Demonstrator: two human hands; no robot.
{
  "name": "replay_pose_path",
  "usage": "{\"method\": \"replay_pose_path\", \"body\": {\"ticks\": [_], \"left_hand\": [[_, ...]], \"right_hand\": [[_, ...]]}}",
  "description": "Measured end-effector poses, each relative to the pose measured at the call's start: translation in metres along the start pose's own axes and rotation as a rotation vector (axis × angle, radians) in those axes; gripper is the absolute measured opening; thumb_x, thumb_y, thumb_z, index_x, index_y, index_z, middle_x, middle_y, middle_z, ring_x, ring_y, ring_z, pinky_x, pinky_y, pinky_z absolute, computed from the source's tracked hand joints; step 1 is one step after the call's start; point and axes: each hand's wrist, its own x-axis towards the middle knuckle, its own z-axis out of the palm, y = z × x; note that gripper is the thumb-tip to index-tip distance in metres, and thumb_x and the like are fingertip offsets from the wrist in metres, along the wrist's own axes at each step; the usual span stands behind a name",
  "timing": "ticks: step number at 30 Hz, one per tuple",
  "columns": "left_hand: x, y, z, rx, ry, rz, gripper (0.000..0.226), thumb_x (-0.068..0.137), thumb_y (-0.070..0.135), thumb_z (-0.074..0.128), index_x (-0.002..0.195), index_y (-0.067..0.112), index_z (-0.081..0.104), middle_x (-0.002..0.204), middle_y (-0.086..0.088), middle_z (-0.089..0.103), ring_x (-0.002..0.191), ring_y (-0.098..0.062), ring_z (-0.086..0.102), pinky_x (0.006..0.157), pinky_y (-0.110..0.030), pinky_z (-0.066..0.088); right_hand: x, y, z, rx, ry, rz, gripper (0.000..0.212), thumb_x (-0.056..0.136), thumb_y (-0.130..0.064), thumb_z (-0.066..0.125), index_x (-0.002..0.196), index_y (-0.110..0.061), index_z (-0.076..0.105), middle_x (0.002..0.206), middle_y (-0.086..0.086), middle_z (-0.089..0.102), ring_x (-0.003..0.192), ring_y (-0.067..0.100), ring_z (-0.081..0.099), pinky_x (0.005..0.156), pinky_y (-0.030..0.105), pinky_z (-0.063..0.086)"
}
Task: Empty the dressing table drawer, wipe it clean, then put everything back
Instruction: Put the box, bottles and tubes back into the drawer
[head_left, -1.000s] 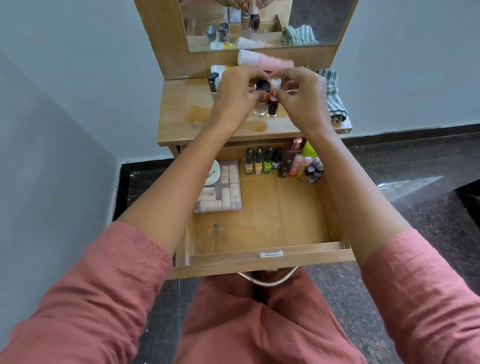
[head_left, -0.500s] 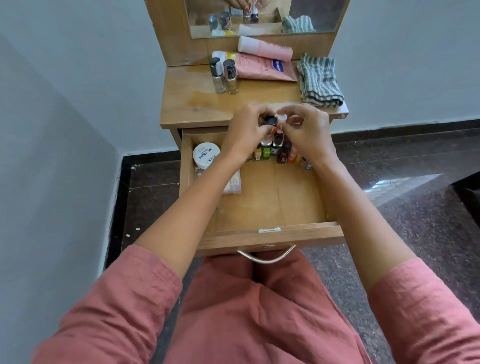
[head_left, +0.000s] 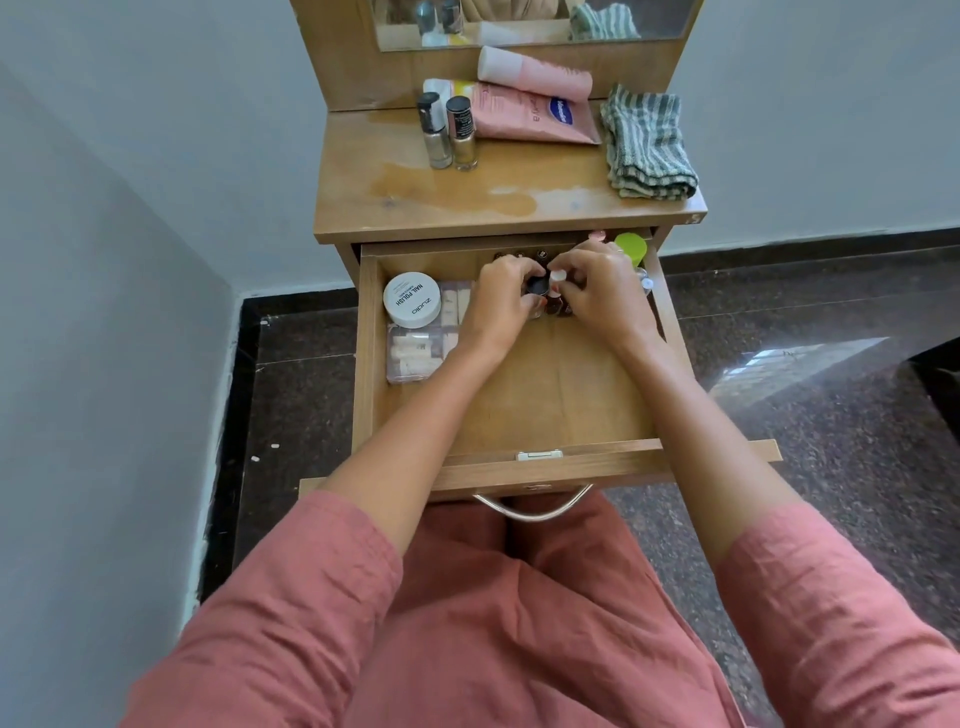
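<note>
Over the open drawer (head_left: 519, 410), toward its back wall, both hands work close together. Left hand (head_left: 501, 304) is curled around a small bottle with a black cap (head_left: 536, 285); right hand (head_left: 605, 291) pinches a small bottle with a white cap (head_left: 557, 276). Both bottles are upright and low in the drawer, side by side, almost touching; whether their bases already rest on the drawer floor cannot be told, since the fingers hide them.

Drawer contents so far: white round nail polish remover tub (head_left: 412, 300) at back left, sitting on a clear packet of small tubes (head_left: 415, 353); a row of dark bottle caps (head_left: 519, 255) along the back wall; a green-capped container (head_left: 630, 246) in the back right corner. Front half of the drawer floor is bare wood.

On the table top (head_left: 467, 208): two metallic nail polish bottles (head_left: 449, 135), upright and just beside each other; two pink tubes (head_left: 530, 104) against the mirror base; a folded striped cloth (head_left: 649, 145) at right.

Step in hand, as judged: the putting-back stage, with these two bottles being set into the row.

Next move calls for: seating both bottles upright without knocking their neighbours, letting go cleanly, then reaching up for the metallic pair and the tubes. Risk: narrow bottles tip easily when fingers withdraw between them.
</note>
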Motion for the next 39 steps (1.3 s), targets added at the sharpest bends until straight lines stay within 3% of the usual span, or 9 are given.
{"method": "replay_pose_path", "body": {"ticks": [8, 29, 34, 39], "left_hand": [[0.004, -0.006, 0.010, 0.050, 0.009, 0.008, 0.032, 0.077, -0.002, 0.063, 0.109, 0.003, 0.065, 0.108, -0.016, 0.063, 0.094, -0.028, 0.060, 0.081, -0.030, 0.045], [0.002, -0.003, 0.010, 0.071, 0.042, 0.034, 0.034, 0.077, -0.001, 0.063, 0.110, 0.001, 0.063, 0.108, -0.017, 0.062, 0.099, -0.028, 0.057, 0.082, -0.027, 0.040], [0.004, 0.004, -0.004, -0.029, 0.140, 0.070, 0.031, 0.075, -0.002, 0.066, 0.107, 0.001, 0.065, 0.106, -0.015, 0.064, 0.097, -0.027, 0.061, 0.088, -0.034, 0.049], [0.013, 0.011, -0.034, -0.115, 0.272, 0.115, 0.026, 0.079, 0.002, 0.064, 0.106, 0.003, 0.065, 0.104, -0.011, 0.065, 0.095, -0.022, 0.062, 0.088, -0.033, 0.050]], "right_hand": [[0.000, 0.006, 0.006, -0.112, 0.020, -0.026, 0.022, 0.082, -0.005, 0.058, 0.101, -0.007, 0.069, 0.102, 0.012, 0.068, 0.093, 0.034, 0.050, 0.083, 0.038, 0.038], [0.000, 0.007, 0.002, -0.120, -0.005, 0.012, 0.029, 0.081, -0.006, 0.060, 0.110, -0.008, 0.065, 0.106, 0.013, 0.064, 0.097, 0.034, 0.050, 0.086, 0.039, 0.037], [0.011, -0.010, -0.009, 0.010, 0.065, 0.000, 0.022, 0.079, -0.002, 0.062, 0.099, -0.004, 0.069, 0.098, 0.014, 0.067, 0.096, 0.029, 0.055, 0.082, 0.026, 0.041], [0.033, -0.040, -0.016, 0.152, 0.129, -0.038, 0.016, 0.081, -0.001, 0.060, 0.094, -0.003, 0.069, 0.092, 0.010, 0.065, 0.076, 0.011, 0.054, 0.066, 0.002, 0.040]]}}
